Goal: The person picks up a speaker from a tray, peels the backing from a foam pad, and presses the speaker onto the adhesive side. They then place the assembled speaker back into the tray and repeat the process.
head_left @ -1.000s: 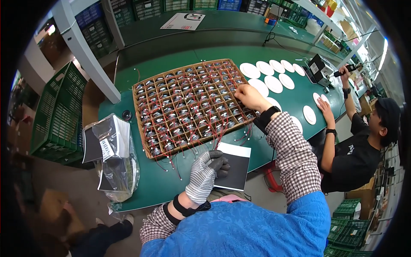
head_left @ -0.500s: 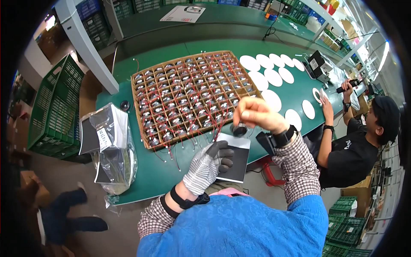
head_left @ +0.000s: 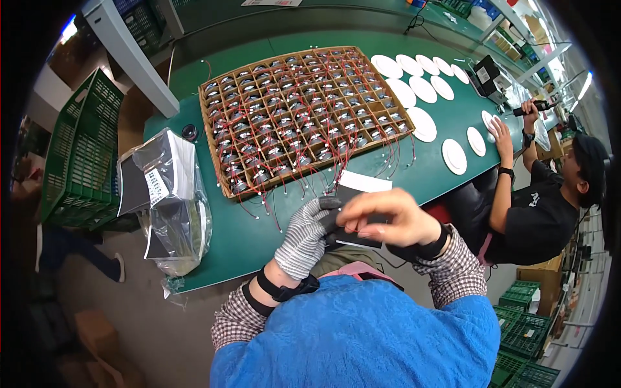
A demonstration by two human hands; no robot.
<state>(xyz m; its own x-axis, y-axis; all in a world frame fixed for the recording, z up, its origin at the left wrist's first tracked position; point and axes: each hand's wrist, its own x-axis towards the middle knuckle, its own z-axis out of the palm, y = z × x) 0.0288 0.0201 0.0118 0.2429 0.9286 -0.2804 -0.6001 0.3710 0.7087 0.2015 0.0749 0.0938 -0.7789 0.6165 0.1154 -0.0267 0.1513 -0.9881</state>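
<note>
My left hand [head_left: 306,234], in a striped glove with dark fingertips, is closed with its fingers curled. Close against its fingertips is my bare right hand [head_left: 391,218], slightly blurred, with bent fingers and the thumb drawn in. Whatever lies between the two hands is hidden. Beneath them is a black sheet with a white strip [head_left: 366,183], partly covered by the right hand. Just beyond stands a shallow cardboard tray [head_left: 223,187] divided into cells. Small round metal parts [head_left: 260,175] with red wires fill many cells, and wires trail over its near edge.
Plastic-wrapped black sheets [head_left: 169,194] stand at the table's left, beside a small black round part [head_left: 189,132]. White discs [head_left: 424,125] lie to the right. A co-worker [head_left: 543,207] there holds a black power tool [head_left: 532,109]. A green crate [head_left: 84,142] stands off the left edge.
My right hand has come down and nearer to my left hand. The black round part it held over the sheet is now out of sight. The view has tilted toward me.
</note>
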